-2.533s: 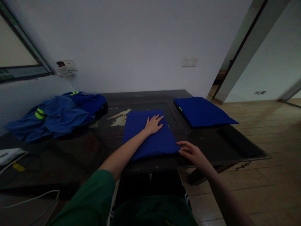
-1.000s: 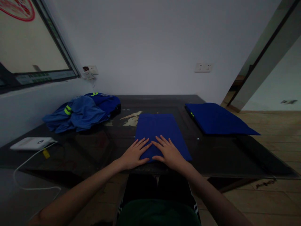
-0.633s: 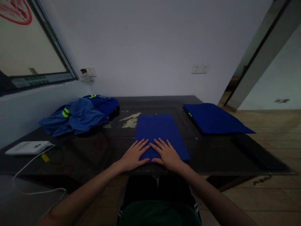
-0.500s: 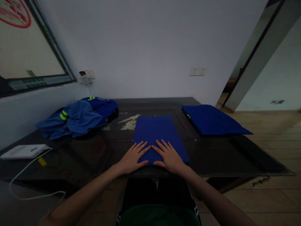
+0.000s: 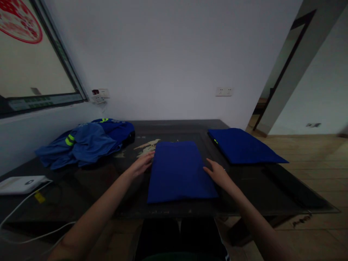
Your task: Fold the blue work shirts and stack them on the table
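A flat, folded blue cloth [image 5: 178,172] lies on the dark table [image 5: 190,210], directly in front of me. Beside its left edge is my left hand [image 5: 141,164], fingers extended and fingertips close to the upper part of that edge. My right hand [image 5: 219,174] is at the opposite edge, its thumb and index finger apart near the fabric. Neither hand grips anything; whether the fingertips touch the cloth I cannot tell.
Crumpled blue garments [image 5: 89,143] with yellow-green bands lie at the left. Another folded blue garment [image 5: 244,146] rests at the right, near a dark flat item [image 5: 296,186]. A white device [image 5: 21,184] with a white cable is at the far left. Wall sockets [image 5: 224,91] are behind.
Both hands have left the top of the folded cloth and spread apart, one to each side edge. The cloth's whole upper face now shows. The view has tilted slightly.
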Motion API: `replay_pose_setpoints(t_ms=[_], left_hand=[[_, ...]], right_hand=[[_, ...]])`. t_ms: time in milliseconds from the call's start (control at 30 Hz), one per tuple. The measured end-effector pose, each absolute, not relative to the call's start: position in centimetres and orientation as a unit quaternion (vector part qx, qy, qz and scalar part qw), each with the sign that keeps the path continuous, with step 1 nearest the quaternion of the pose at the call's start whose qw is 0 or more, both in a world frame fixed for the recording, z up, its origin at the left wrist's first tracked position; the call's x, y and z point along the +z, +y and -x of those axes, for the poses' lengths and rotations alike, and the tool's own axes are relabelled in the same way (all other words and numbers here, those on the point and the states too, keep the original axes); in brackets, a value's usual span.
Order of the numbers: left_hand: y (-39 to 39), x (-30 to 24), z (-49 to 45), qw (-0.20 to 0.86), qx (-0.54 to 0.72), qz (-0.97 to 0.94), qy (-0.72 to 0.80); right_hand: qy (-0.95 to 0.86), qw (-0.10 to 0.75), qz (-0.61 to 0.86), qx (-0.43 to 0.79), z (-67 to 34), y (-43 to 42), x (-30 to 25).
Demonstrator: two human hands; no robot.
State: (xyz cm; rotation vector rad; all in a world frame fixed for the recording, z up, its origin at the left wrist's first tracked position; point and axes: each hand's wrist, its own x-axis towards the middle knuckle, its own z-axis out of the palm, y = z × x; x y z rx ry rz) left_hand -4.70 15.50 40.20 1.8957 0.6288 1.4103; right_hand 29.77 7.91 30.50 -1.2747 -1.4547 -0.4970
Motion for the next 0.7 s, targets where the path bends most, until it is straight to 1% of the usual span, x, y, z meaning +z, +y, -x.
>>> replay_pose_setpoints(t_ms=[33,67,100,200,333,467,600,700], left_hand=[[16.1,41.0,4.5,0.409,0.551,-0.686,0.242],[16.6,41.6,4.3,0.454,0.552,-0.654,0.248],[17.1,42.1,4.1,0.476,0.550,-0.637,0.256],[18.0,43.2,3.3,0.490,0.524,-0.641,0.272],[18.3,43.8,2.2,0.511,0.489,-0.650,0.279],[18.0,43.6,0.6,0.479,0.515,-0.674,0.223],[18.4,43.4,-0.1,0.448,0.547,-0.675,0.211],[19.3,43.9,0.7,0.488,0.510,-0.666,0.239]], right_hand=[[-0.610,0.538,0.550,-0.189,-30.2,8.3,31.1],[-0.611,0.532,0.562,-0.165,-30.5,8.7,31.6],[-0.613,0.528,0.570,-0.144,-30.6,9.1,32.0],[-0.621,0.526,0.572,-0.104,-30.5,9.8,32.9],[-0.647,0.523,0.548,-0.084,-30.0,10.7,33.2],[-0.666,0.499,0.546,-0.098,-30.0,11.6,33.2],[-0.680,0.512,0.515,-0.099,-30.5,11.7,33.2],[-0.696,0.524,0.483,-0.085,-30.8,11.4,33.3]])
